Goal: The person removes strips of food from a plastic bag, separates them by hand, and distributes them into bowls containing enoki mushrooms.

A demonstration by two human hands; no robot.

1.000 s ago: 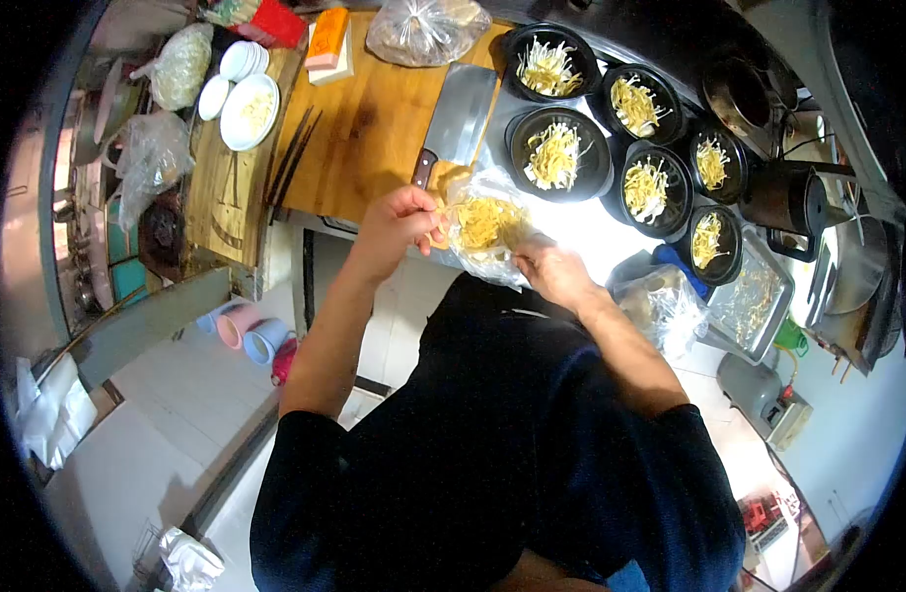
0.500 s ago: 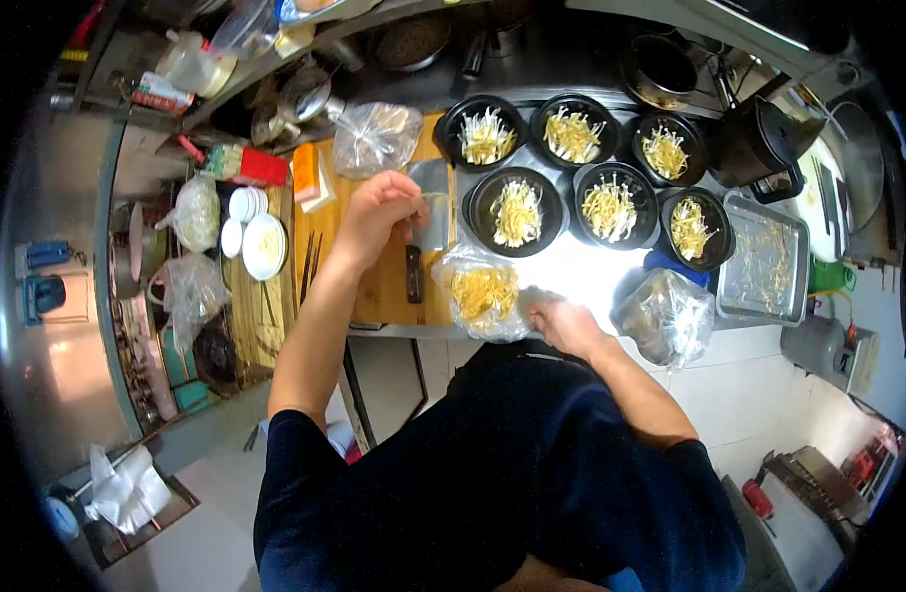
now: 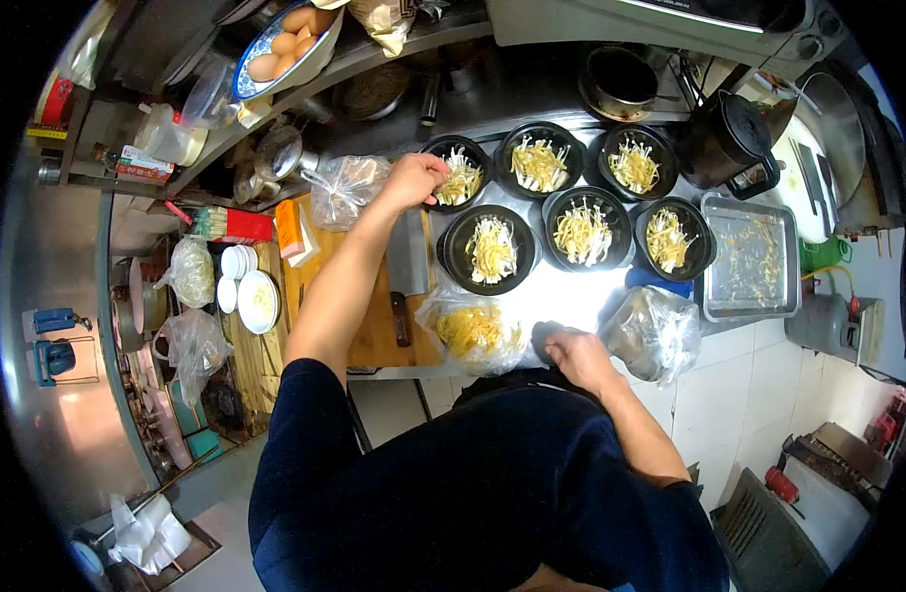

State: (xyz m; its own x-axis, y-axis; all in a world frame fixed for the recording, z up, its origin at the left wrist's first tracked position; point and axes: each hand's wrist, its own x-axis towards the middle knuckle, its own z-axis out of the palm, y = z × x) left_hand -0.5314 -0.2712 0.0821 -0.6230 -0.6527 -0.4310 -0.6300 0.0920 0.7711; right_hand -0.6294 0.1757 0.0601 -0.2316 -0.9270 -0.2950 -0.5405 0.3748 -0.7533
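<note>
My left hand reaches to the left rim of the back-left black bowl, fingers curled together; whatever they hold is hidden. White and yellowish enoki mushrooms lie in that bowl. Similar portions fill the other black bowls, among them the front-left bowl and the front-middle bowl. At the counter's front edge, my right hand is closed beside a small dark item that I cannot make out. Left of it sits an open plastic bag of yellow shreds.
A knife lies on the wooden board. A tied plastic bag is behind it. To the right are another plastic bag, a metal tray and a black pitcher. Eggs fill a bowl on the shelf above.
My left hand has moved forward and right, from above the board to the back-left bowl. My right hand stays near the counter's front edge. The camera view has shifted, showing more shelf.
</note>
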